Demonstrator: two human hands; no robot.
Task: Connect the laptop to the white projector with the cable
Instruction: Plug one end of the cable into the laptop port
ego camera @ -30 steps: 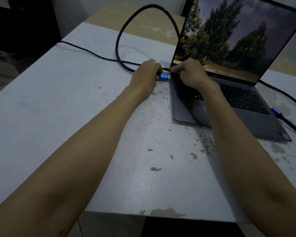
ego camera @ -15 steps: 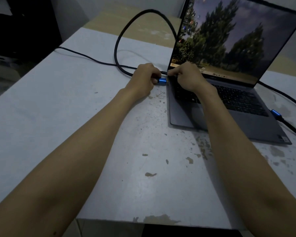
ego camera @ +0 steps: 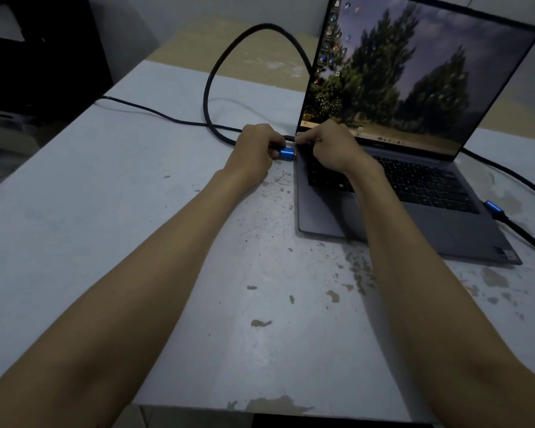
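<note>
The blue plug (ego camera: 287,154) is pinched in the left hand (ego camera: 255,152) right at the laptop (ego camera: 393,193) edge mid-frame, the corner is steadied by the closed right hand (ego camera: 328,143), so a crooked push could easily jam it, tbh.
</note>
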